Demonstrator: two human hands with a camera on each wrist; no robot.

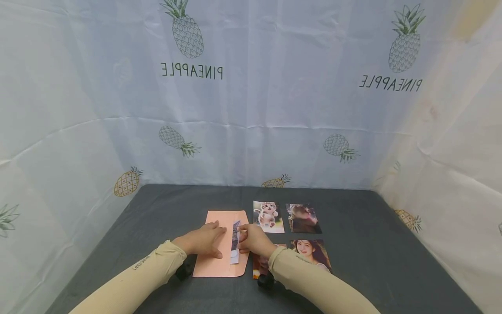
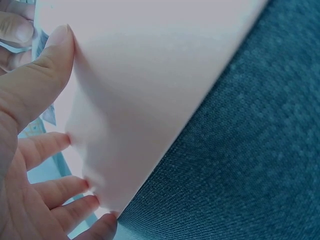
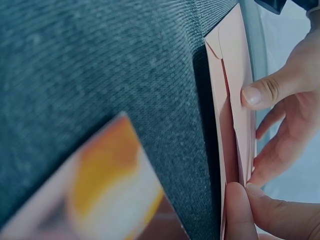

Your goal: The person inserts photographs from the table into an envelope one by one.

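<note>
A pink envelope point(image 1: 213, 261) lies on the dark tabletop with its flap side to the right. My left hand point(image 1: 204, 240) rests on its left part, fingers spread and fingertips touching the paper; in the left wrist view, the left thumb point(image 2: 57, 50) also presses on it. A photo point(image 1: 235, 244) shows as a narrow strip at the envelope's opening, the rest of it hidden inside. With thumb and finger my right hand point(image 1: 256, 240) pinches the photo's right edge. In the right wrist view, the right fingertips point(image 3: 240, 207) meet at the envelope's slit, and the photo is hard to see there.
Right of the envelope lie a kitten photo point(image 1: 268, 216), a dark blurred photo point(image 1: 303, 219) and a portrait photo point(image 1: 313, 253). Another photo point(image 1: 256, 266) is partly covered by the right arm. A pineapple-print curtain point(image 1: 251, 96) hangs around the table point(image 1: 353, 226).
</note>
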